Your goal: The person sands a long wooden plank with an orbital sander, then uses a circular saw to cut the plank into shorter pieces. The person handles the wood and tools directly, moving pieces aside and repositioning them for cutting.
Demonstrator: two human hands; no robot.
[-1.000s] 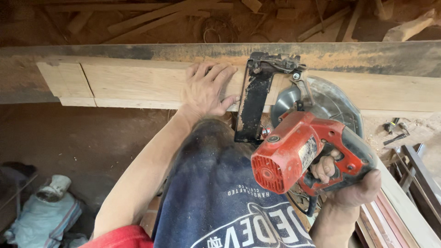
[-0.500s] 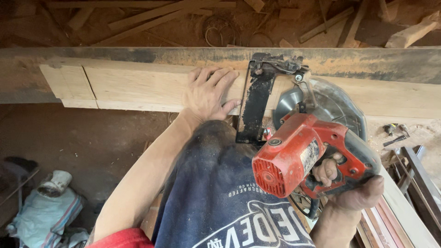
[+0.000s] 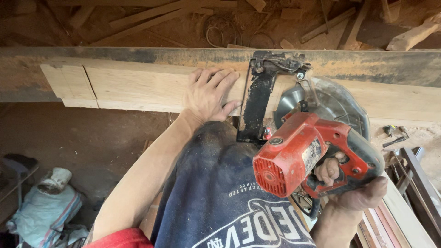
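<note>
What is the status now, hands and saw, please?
Left hand flat on plank, beside saw base. Right hand gripping red circular saw handle; saw sits on plank. Nothing across the plank; person's knee just under it.

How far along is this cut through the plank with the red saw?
Already cut: one kerf near the plank's left end. In hand: left hand pins the plank, right hand grips the red circular saw, whose base plate lies across it. Left: no kerf visible here yet.

Pale matt wood plank (image 3: 147, 85), scuffed red plastic saw (image 3: 298, 156)
</note>
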